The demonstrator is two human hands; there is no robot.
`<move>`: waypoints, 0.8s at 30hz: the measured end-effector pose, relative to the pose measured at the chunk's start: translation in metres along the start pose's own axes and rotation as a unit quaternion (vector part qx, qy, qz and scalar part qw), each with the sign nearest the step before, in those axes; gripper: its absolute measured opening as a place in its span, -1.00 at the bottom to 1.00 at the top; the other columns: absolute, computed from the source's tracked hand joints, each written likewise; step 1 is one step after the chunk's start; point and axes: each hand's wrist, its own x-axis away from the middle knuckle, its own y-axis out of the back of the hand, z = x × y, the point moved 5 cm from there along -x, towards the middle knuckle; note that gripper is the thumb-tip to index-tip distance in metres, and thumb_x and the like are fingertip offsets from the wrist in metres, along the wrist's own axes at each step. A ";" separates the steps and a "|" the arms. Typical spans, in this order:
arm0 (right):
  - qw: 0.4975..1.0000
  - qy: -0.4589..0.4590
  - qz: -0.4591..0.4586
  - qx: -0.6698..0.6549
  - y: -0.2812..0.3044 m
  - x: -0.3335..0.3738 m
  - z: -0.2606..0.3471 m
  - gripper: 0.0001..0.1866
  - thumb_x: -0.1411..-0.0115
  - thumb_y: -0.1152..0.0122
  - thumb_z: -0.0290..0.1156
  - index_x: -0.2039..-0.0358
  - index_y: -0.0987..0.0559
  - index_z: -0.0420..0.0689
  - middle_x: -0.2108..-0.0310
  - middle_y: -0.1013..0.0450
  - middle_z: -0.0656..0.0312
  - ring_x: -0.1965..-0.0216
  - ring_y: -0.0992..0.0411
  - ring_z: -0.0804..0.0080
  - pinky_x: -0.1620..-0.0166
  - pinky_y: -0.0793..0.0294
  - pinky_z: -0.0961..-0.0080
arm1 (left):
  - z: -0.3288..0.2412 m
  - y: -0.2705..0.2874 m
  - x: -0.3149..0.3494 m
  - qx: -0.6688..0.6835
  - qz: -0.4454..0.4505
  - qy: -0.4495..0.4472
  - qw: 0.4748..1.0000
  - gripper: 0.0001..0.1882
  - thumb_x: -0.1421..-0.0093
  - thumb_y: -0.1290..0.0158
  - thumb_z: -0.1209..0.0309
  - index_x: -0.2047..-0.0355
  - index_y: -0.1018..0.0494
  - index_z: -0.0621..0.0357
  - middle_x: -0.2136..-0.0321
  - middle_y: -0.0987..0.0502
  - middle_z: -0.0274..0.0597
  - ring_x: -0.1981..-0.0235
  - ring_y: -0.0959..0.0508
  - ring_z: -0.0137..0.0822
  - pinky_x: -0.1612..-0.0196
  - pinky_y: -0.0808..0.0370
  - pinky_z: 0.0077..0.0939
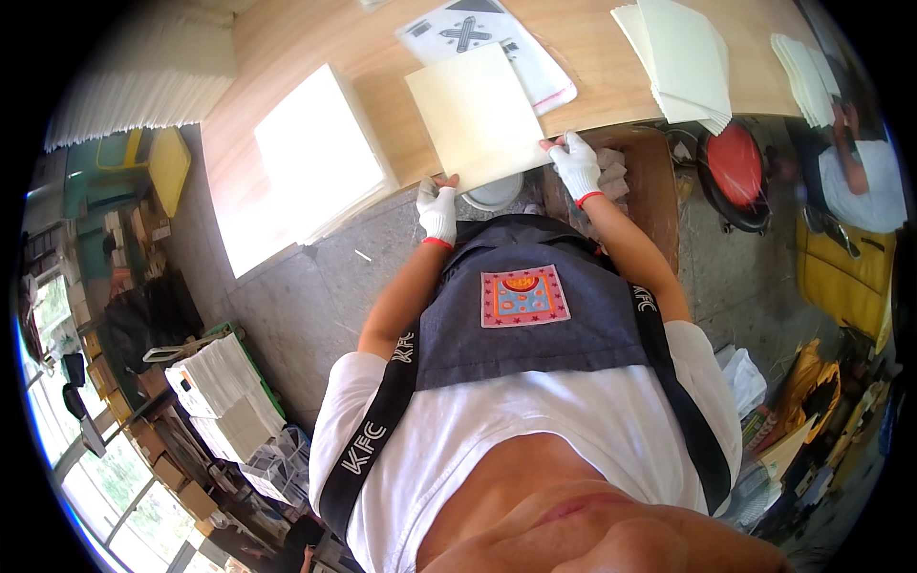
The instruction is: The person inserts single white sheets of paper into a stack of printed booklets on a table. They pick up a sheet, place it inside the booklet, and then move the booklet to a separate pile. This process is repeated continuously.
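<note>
A cream-coloured rectangular board [478, 113] lies at the near edge of the wooden table, its front part reaching past that edge. My left hand [437, 210], in a white glove with bare fingertips, pinches its near left corner. At the near right corner my right hand [575, 167], gloved the same way, grips the board between thumb and fingers. Under the board's far side is a printed white sheet or bag [535, 72] with a dark crossed drawing. Left of the board stands a thick stack of white boards [320, 158], brightly lit.
The wooden table [597, 57] also bears a fanned pile of cream boards [683, 62] at right. A cardboard box [650, 181] and a red round stool [734, 164] stand below its edge. Another person [860, 181] works at far right. A tall paper stack [143, 81] rises at far left.
</note>
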 end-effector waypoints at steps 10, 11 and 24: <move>0.917 -0.073 0.294 -0.258 -0.027 -0.004 -0.014 -0.76 -0.19 0.00 -0.23 0.28 -0.45 -0.13 0.57 -0.38 0.37 0.64 -0.34 0.64 0.62 -0.34 0.68 | -0.111 0.023 0.029 -0.119 0.069 -0.144 0.980 -0.77 -0.11 -0.04 0.39 0.55 -0.24 0.20 0.66 -0.24 -0.34 0.60 -0.18 -0.50 0.55 -0.21 -0.56; 0.911 -0.052 0.318 -0.258 -0.035 -0.005 0.000 -0.74 -0.20 0.00 -0.24 0.22 -0.45 -0.15 0.55 -0.38 0.38 0.62 -0.34 0.65 0.59 -0.35 0.69 | -0.143 0.040 0.040 -0.168 0.047 -0.206 0.963 -0.82 -0.11 -0.03 0.39 0.51 -0.30 0.22 0.64 -0.29 -0.28 0.58 -0.24 -0.47 0.50 -0.27 -0.54; 0.920 0.331 0.198 0.069 -0.134 0.042 0.209 -0.71 -0.14 0.06 -0.12 0.38 -0.51 -0.04 0.48 -0.49 0.14 0.45 -0.46 0.23 0.38 -0.38 0.36 | -0.118 0.232 0.003 -0.321 -0.247 -0.143 0.903 -0.56 -0.15 0.07 0.24 0.00 -0.30 0.18 0.07 -0.36 0.10 0.06 -0.38 -0.09 0.02 -0.30 -0.25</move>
